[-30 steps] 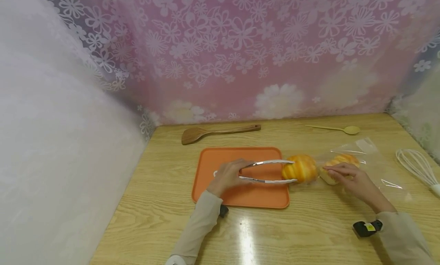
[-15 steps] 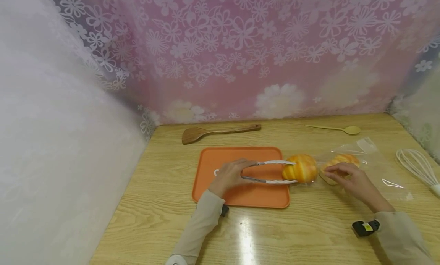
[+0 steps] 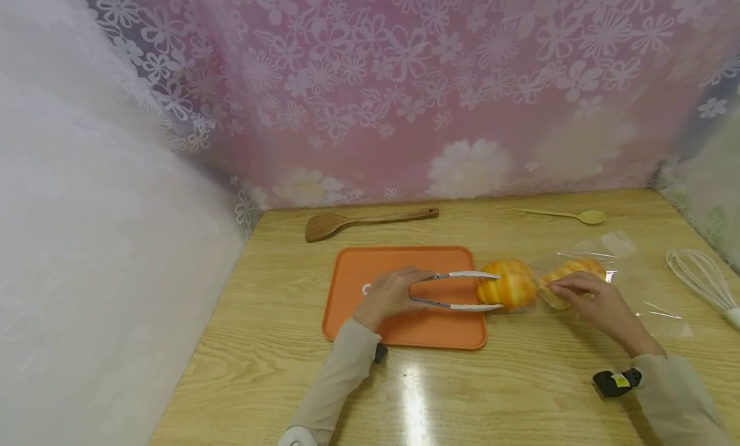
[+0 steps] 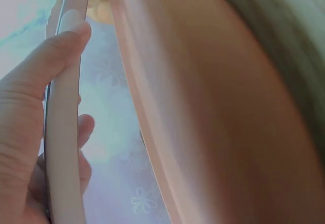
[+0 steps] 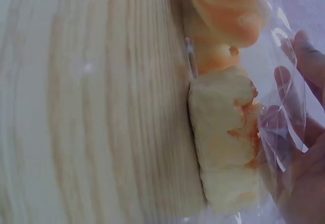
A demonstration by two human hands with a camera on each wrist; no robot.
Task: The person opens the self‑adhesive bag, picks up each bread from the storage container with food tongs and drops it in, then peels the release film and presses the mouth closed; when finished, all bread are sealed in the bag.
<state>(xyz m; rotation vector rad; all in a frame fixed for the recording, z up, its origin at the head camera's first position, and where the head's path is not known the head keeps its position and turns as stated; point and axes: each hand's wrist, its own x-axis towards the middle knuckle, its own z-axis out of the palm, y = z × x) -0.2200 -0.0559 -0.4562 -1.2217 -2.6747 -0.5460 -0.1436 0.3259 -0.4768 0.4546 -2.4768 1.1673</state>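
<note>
In the head view my left hand [image 3: 386, 299] grips a pair of metal tongs [image 3: 465, 274] with pale tips above the orange tray [image 3: 405, 333]. The tips lie on either side of a golden bread roll [image 3: 511, 284], just past the tray's right edge. A clear plastic bag [image 3: 642, 285] lies to the right, with a second, paler bread [image 3: 588, 266] in it. My right hand [image 3: 595, 304] pinches the bag near its left end. Thin film shows by my fingers in the right wrist view, beside the pale bread [image 5: 223, 137]. The left wrist view shows the thumb along the tongs' handle [image 4: 66, 112].
A wooden spatula [image 3: 370, 221] lies behind the tray, and a yellow spoon [image 3: 590, 217] lies at the back right. The white whisk [image 3: 699, 279] is near the right edge. A flowered cloth [image 3: 370, 112] rises behind the wooden table [image 3: 491, 394].
My left hand and the tongs have shifted slightly to the right. The golden bread roll has moved a little rightward with the tips. My right hand stays almost in place at the bag.
</note>
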